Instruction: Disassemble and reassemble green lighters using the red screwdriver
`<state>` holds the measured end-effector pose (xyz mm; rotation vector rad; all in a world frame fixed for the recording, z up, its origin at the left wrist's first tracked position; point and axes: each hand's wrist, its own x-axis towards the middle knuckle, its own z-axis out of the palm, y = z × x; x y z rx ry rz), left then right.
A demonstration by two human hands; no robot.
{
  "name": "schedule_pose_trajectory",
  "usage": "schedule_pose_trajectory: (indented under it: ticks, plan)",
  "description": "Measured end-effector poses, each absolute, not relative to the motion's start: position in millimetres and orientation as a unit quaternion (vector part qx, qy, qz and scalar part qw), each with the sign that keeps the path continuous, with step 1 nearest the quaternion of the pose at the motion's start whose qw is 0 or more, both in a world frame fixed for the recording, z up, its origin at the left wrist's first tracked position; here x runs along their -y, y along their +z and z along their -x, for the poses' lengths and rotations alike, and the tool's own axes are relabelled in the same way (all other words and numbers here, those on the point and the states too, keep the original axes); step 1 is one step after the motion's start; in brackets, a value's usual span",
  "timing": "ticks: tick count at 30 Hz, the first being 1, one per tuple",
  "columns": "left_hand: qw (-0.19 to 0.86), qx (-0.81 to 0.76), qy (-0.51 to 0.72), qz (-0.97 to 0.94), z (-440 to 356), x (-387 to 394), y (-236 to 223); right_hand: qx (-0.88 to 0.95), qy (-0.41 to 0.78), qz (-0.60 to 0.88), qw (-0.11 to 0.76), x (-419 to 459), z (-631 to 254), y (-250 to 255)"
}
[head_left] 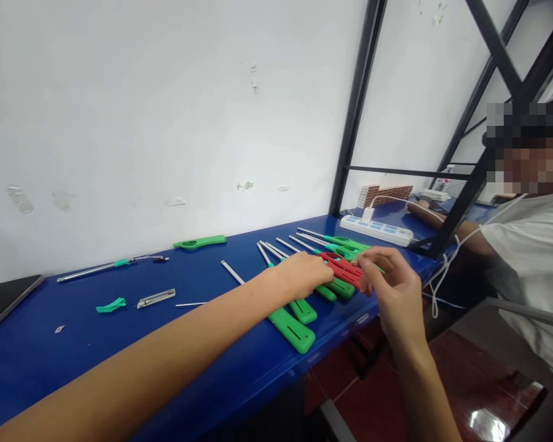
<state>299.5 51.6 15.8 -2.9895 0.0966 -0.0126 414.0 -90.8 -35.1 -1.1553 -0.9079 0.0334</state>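
Note:
Several long-necked gas lighters lie side by side on the blue table (175, 350), their metal tubes pointing toward the wall. Most have green handles, such as the nearest green lighter (292, 328); a red lighter (343, 267) lies among them. My left hand (306, 276) rests over the middle of the row, fingers curled down beside the red handle; what they grip is hidden. At the handle ends, my right hand (391, 276) has its thumb and fingers bent together close to the red lighter and a green lighter (350, 245). I cannot make out what is between them.
To the left lie a lighter tube with wires (94, 271), a green handle shell (200, 242), a utility knife (156, 298) and a green plastic piece (112, 305). A power strip (376, 229) sits behind a black metal frame (357, 116). Another person (525, 245) sits at right.

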Motion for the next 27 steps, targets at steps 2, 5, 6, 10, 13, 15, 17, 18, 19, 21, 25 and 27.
schedule_pose_trajectory:
  ticks: [2, 5, 6, 10, 13, 15, 17, 18, 19, 21, 25, 27]
  plan:
    - [0.068, -0.033, -0.003, 0.997, -301.7, -51.3, 17.0, 0.415, 0.018, 0.523, 0.744, 90.5, -415.2, -36.2]
    - [0.048, -0.033, 0.001, 0.998, -302.6, -56.2, 18.9, 0.413, 0.02, 0.524, 0.744, 91.3, -417.2, -36.8]
    - [0.04, -0.033, 0.001, 0.999, -302.7, -58.7, 19.3, 0.412, 0.018, 0.526, 0.743, 91.9, -417.8, -36.8]
    - [0.007, -0.033, 0.004, 0.999, -303.2, -65.3, 19.0, 0.409, 0.008, 0.533, 0.74, 94.0, -419.7, -36.7]
    - [-0.008, -0.032, 0.014, 0.999, -306.4, -64.8, 19.9, 0.406, 0.01, 0.537, 0.739, 94.1, -420.7, -37.3]
    - [-0.009, -0.031, 0.02, 0.999, -308.5, -62.5, 22.9, 0.405, 0.013, 0.535, 0.741, 93.8, -421.0, -37.8]
    - [0.0, -0.024, 0.018, 1.0, -306.3, -58.2, 27.4, 0.404, 0.015, 0.532, 0.744, 93.7, -420.9, -38.4]
    - [0.008, -0.016, 0.013, 1.0, -302.3, -54.6, 29.4, 0.404, 0.017, 0.532, 0.744, 93.9, -420.9, -38.8]
    - [0.018, -0.005, 0.005, 1.0, -295.9, -49.7, 30.5, 0.403, 0.02, 0.532, 0.744, 94.3, -420.9, -39.3]
    - [0.043, 0.03, -0.019, 0.998, -276.1, -36.2, 28.1, 0.402, 0.02, 0.534, 0.743, 95.2, -421.1, -40.1]
    - [0.101, 0.165, -0.075, 0.978, -226.8, -2.3, 2.0, 0.405, 0.005, 0.534, 0.742, 95.5, -419.1, -39.3]
    - [0.089, 0.202, -0.077, 0.972, -211.0, 10.4, -14.8, 0.411, 0.0, 0.531, 0.741, 93.9, -414.9, -37.7]
